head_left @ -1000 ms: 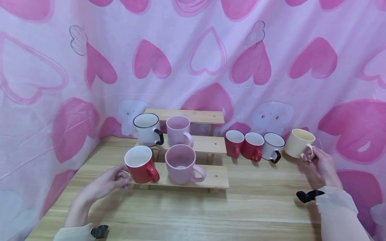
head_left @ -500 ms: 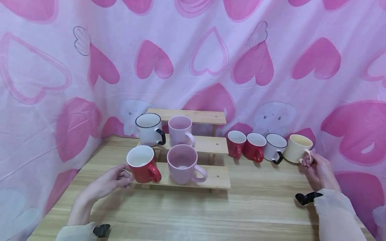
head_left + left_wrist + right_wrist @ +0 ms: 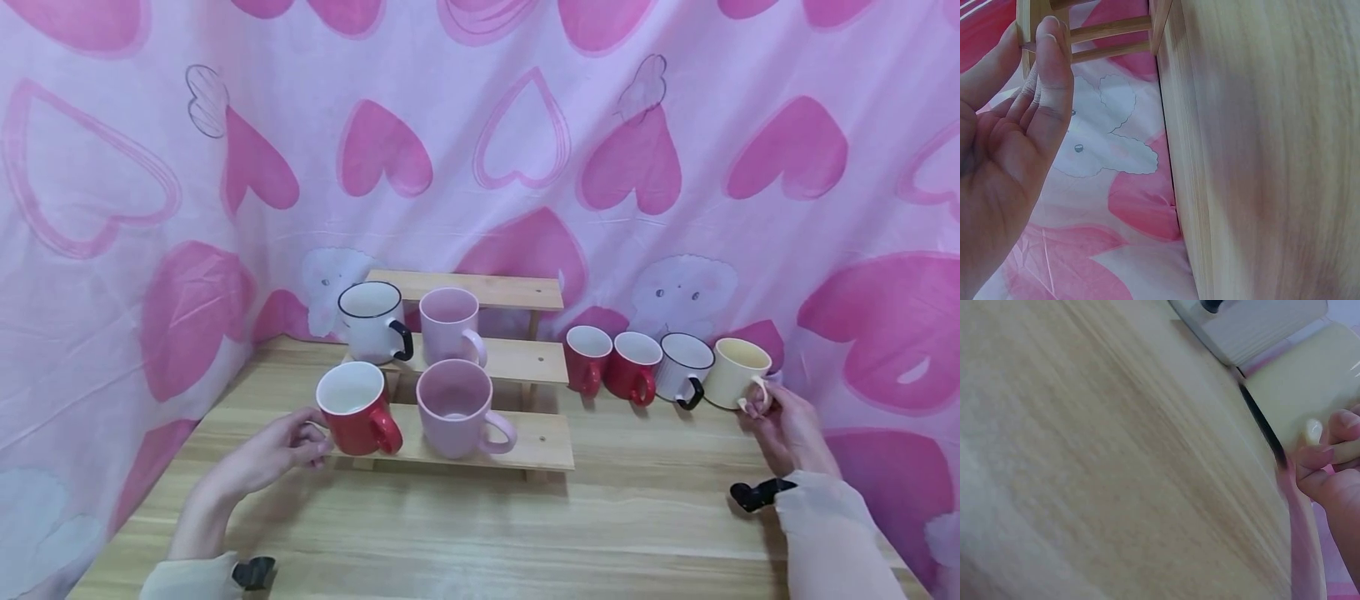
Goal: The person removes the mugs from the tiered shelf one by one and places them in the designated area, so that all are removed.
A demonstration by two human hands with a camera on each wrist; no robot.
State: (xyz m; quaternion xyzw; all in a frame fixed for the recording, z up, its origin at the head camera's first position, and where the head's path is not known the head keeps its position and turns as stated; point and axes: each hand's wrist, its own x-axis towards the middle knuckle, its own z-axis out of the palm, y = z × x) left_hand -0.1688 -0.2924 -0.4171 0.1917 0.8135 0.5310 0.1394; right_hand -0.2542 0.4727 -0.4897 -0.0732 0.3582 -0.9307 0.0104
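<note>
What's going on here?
A person's right hand pinches the cream mug by its handle, at the right end of a row with two red mugs and a white mug. The left hand grips the left end of the bottom tier. Two mugs stand on that tier, two on the middle tier.

White-lined red mugs [image 3: 352, 430], plain pink mugs [image 3: 450, 427], white mugs [image 3: 367, 336] rimmed in black, and a cream mug [image 3: 729, 382], yellow inside, stand out against a pale pink curtain [image 3: 450, 225] printed with deeper pink hearts [image 3: 386, 150], a blond wood shelf [image 3: 536, 440] and a streaked tan tabletop [image 3: 525, 533].
</note>
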